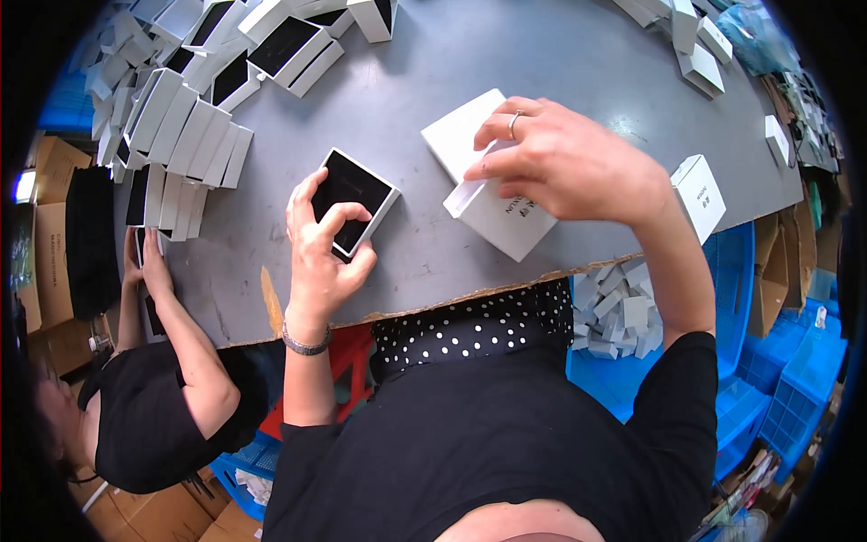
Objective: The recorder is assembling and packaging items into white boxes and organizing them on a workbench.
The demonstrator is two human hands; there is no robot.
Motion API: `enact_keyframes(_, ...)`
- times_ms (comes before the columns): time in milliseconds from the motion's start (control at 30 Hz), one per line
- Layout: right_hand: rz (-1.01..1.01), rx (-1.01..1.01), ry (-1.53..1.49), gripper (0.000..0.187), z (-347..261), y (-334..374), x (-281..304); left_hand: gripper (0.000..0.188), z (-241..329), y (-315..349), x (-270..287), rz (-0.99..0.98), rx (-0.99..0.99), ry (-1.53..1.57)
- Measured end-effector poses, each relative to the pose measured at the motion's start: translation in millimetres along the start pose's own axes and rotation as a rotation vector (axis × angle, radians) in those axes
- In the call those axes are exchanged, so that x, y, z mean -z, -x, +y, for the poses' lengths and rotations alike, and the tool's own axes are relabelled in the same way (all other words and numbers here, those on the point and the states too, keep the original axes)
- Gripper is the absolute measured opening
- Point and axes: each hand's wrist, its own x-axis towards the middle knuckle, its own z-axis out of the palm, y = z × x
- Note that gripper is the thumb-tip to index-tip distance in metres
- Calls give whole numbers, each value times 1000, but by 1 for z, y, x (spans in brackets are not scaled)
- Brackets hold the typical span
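Observation:
My left hand (pixel 323 244) grips a small white box (pixel 386 200) with a black-lined inside, open side up. Its index finger curls over the lining, and the other fingers lie along the left side. Over two white lidded-looking pieces, my right hand (pixel 564 163) bends its fingers down and pinches the edge of a small white box lid (pixel 462 199), which looks tilted. Part of that lid is hidden under the fingers. Beneath the hand lie a white box part with dark print (pixel 519 226) and a plain white one (pixel 450 126).
Stacks of white boxes (pixel 194 140) crowd the grey table's (pixel 406 81) far left. More white boxes (pixel 700 68) lie far right, and a printed one (pixel 700 194) near the right edge. A co-worker (pixel 172 397) handles a box at left. A blue crate (pixel 601 366) holds white pieces.

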Motion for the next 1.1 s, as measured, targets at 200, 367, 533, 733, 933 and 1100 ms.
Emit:
enact_keyframes(200,128,-169,-3,79,-71,28,-55,25,-2,14,-9,94,55,25)
enact_keyframes(367,-16,92,-348,86,-76,39,-68,54,0,17,-8,56,-8,191)
enact_keyframes(533,-39,-357,141,89,-37,23,-49,70,13,15,-18,-13,-50,236)
enact_keyframes(733,136,-163,-163,101,-41,30,-67,77,36,12,-36,22,-48,321)
enact_keyframes(933,196,-190,-155,102,-37,32,-62,81,31,7,-31,-91,-136,404)
enact_keyframes(1100,101,-72,-285,104,-31,26,-60,81,29,3,-26,-211,-195,430)
